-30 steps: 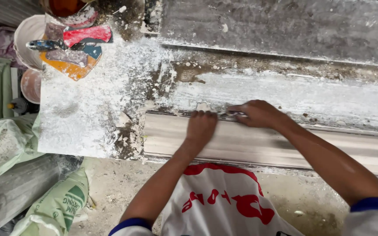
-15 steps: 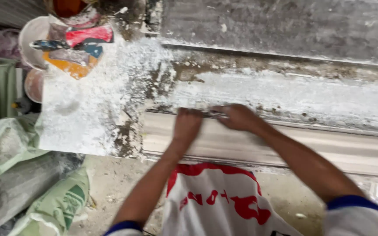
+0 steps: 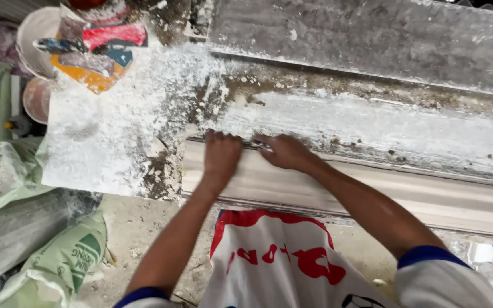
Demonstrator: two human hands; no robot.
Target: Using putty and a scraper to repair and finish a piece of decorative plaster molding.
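Note:
A long pale plaster moulding (image 3: 406,197) with ridged profile lies along the front of a plaster-crusted workbench (image 3: 372,125). My left hand (image 3: 221,153) presses flat on the moulding near its left end. My right hand (image 3: 283,151) sits just to the right of it, fingers curled on a thin metal tool (image 3: 255,145) laid along the moulding's far edge. Both forearms reach in from below, over a white and red shirt.
White plaster powder (image 3: 115,120) covers the bench at left. Scrapers with red, blue and orange handles (image 3: 95,48) lie beside a white bucket (image 3: 32,40) at top left. Green sacks (image 3: 58,262) stand on the floor at lower left. A grey slab (image 3: 372,34) lies behind.
Both hands have slid left along the moulding toward its left end, the right hand keeping hold of the thin tool.

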